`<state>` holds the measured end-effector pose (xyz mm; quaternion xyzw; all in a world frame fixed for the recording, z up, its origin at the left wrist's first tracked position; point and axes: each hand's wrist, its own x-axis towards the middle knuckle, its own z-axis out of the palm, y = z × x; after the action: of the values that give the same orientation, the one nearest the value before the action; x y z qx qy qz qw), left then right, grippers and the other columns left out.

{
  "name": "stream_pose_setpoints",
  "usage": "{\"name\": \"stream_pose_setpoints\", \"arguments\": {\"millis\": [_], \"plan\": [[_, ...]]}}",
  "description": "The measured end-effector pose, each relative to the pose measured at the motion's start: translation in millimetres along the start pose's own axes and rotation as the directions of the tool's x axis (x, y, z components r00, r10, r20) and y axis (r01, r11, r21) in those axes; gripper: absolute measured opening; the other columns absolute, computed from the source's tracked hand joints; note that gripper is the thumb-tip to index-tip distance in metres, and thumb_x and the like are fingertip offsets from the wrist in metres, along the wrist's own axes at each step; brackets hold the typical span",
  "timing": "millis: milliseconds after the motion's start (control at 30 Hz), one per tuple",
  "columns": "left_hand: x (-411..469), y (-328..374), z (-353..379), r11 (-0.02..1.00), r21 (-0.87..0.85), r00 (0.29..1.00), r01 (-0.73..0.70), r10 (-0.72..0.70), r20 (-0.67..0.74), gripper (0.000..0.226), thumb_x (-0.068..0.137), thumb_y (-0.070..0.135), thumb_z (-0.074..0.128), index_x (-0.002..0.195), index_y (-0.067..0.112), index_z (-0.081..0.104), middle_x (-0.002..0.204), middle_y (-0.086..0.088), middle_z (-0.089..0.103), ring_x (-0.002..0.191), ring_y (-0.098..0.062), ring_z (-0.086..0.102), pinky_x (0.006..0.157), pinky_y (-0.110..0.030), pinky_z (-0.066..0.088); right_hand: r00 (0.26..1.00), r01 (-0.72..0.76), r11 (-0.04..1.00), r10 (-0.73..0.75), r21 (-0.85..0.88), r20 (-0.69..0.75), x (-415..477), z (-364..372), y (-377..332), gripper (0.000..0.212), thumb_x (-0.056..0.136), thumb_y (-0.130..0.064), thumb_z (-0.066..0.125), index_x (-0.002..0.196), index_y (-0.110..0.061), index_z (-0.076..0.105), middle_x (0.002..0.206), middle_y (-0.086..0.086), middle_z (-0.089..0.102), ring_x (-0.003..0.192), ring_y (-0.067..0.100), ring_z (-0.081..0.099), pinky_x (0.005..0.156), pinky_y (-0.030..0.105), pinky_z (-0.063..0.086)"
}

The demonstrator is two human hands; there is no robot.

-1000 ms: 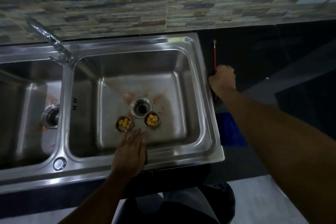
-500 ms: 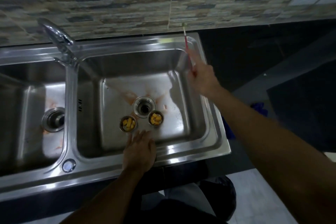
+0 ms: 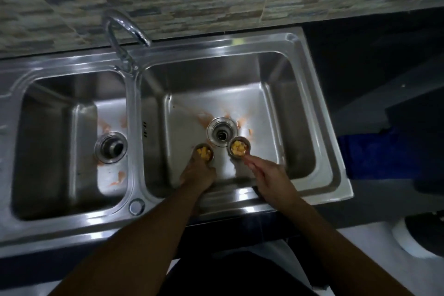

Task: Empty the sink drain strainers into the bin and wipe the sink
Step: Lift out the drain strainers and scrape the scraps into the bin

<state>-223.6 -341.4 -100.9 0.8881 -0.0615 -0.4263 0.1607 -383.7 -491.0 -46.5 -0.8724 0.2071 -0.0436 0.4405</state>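
Observation:
Two small metal drain strainers holding yellow food bits stand on the floor of the steel sink's right basin [image 3: 295, 113], in front of its open drain [image 3: 222, 132]. My left hand [image 3: 197, 174] reaches in and its fingers close round the near side of the left strainer [image 3: 204, 152]. My right hand [image 3: 269, 175] reaches in beside it, fingertips pinched on the near rim of the right strainer [image 3: 238, 147]. Both strainers are upright. Orange smears mark both basin floors.
The curved tap [image 3: 125, 31] rises at the back between the basins. The left basin [image 3: 48, 142] has its own drain fitting [image 3: 110, 148]. A blue cloth [image 3: 374, 154] lies on the dark counter to the right. A white round object [image 3: 418, 240] stands on the floor at lower right.
My right hand no longer holds the red stick and has come down from the sink's back right to the right strainer. My left hand has slid forward onto the left strainer.

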Motion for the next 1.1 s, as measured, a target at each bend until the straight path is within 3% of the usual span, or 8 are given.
{"name": "stream_pose_setpoints", "arguments": {"millis": [100, 167, 333, 433, 633, 833, 933, 1100], "plan": [[19.7, -11.4, -1.4, 0.996, -0.048, 0.993, -0.076, 0.071, -0.093, 0.087, 0.087, 0.043, 0.067, 0.154, 0.02, 0.017, 0.157, -0.01, 0.036, 0.138, -0.035, 0.044, 0.11, -0.048, 0.043, 0.99, 0.105, 0.991, -0.112, -0.085, -0.09, -10.8, 18.6, 0.5, 0.033, 0.102, -0.014, 0.047, 0.132, -0.024, 0.059, 0.079, -0.007, 0.065, 0.067, 0.0, 0.056, 0.064, 0.017, 0.045], [32.2, -20.4, -1.6, 0.992, -0.023, 0.986, -0.124, 0.12, -0.119, 0.098, 0.084, 0.038, 0.073, 0.157, 0.019, 0.011, 0.162, -0.007, 0.026, 0.144, -0.032, 0.037, 0.114, -0.048, 0.04, 0.986, 0.042, 0.994, -0.058, -0.104, -0.155, -11.8, 22.2, 2.3, 0.032, 0.101, -0.016, 0.046, 0.126, -0.028, 0.061, 0.071, -0.009, 0.063, 0.059, 0.003, 0.055, 0.058, 0.022, 0.047], [62.8, -39.6, 3.4, 0.966, 0.034, 0.966, -0.257, 0.256, 0.013, 0.111, 0.077, 0.028, 0.083, 0.159, 0.026, 0.008, 0.168, 0.0, 0.016, 0.154, -0.024, 0.02, 0.123, -0.044, 0.028, 0.993, -0.022, 0.979, -0.002, -0.201, -0.117, -15.6, 26.3, 2.9, 0.044, 0.1, -0.026, 0.039, 0.142, -0.026, 0.053, 0.068, -0.017, 0.052, 0.055, 0.001, 0.05, 0.065, 0.015, 0.047], [74.2, -41.5, 4.2, 0.938, 0.096, 0.942, -0.334, 0.335, 0.003, 0.105, 0.074, 0.026, 0.085, 0.157, 0.027, 0.021, 0.165, 0.0, 0.024, 0.151, -0.023, 0.026, 0.122, -0.039, 0.03, 0.992, -0.014, 0.969, -0.017, -0.248, -0.122, -15.3, 24.7, 2.1, 0.052, 0.096, -0.02, 0.047, 0.147, -0.027, 0.047, 0.068, -0.02, 0.044, 0.058, 0.002, 0.045, 0.067, 0.0, 0.033], [75.7, -43.6, -6.6, 0.889, 0.224, 0.895, -0.4, 0.431, -0.113, 0.088, 0.063, 0.036, 0.089, 0.139, 0.023, 0.046, 0.137, -0.004, 0.05, 0.125, -0.027, 0.049, 0.101, -0.036, 0.046, 0.991, -0.013, 0.959, -0.025, -0.284, -0.132, -14.9, 27.8, 6.8, 0.043, 0.101, -0.016, 0.052, 0.143, -0.022, 0.053, 0.071, -0.021, 0.043, 0.057, -0.003, 0.04, 0.063, 0.004, 0.034], [56.6, -43.7, -20.3, 0.894, 0.144, 0.885, -0.424, 0.443, -0.143, 0.084, 0.065, 0.037, 0.087, 0.137, 0.021, 0.046, 0.133, -0.005, 0.045, 0.12, -0.027, 0.05, 0.1, -0.04, 0.049, 0.977, 0.008, 0.964, -0.064, -0.267, -0.202, -12.2, 31.3, 6.2, 0.028, 0.104, -0.023, 0.049, 0.127, -0.015, 0.061, 0.099, 0.0, 0.07, 0.085, 0.0, 0.055, 0.084, 0.012, 0.046], [41.0, -37.4, -23.5, 0.878, 0.062, 0.862, -0.475, 0.479, -0.166, 0.09, 0.065, 0.034, 0.088, 0.142, 0.019, 0.042, 0.135, -0.004, 0.043, 0.122, -0.023, 0.048, 0.099, -0.033, 0.045, 0.976, -0.007, 0.966, -0.05, -0.259, -0.212, -14.5, 31.2, 5.0, 0.029, 0.104, -0.022, 0.044, 0.12, -0.01, 0.065, 0.096, 0.003, 0.069, 0.078, 0.009, 0.059, 0.073, 0.027, 0.056], [4.5, -7.4, -22.2, 0.814, 0.007, 0.8, -0.581, 0.573, -0.176, 0.092, 0.062, 0.036, 0.087, 0.142, 0.027, 0.043, 0.137, 0.001, 0.048, 0.121, -0.013, 0.048, 0.101, -0.034, 0.046, 0.884, -0.044, 0.984, -0.043, -0.173, -0.465, -11.3, 26.2, -3.1, 0.021, 0.094, 0.002, 0.057, 0.109, 0.002, 0.071, 0.084, 0.012, 0.069, 0.07, 0.019, 0.062, 0.067, 0.022, 0.049]]}}
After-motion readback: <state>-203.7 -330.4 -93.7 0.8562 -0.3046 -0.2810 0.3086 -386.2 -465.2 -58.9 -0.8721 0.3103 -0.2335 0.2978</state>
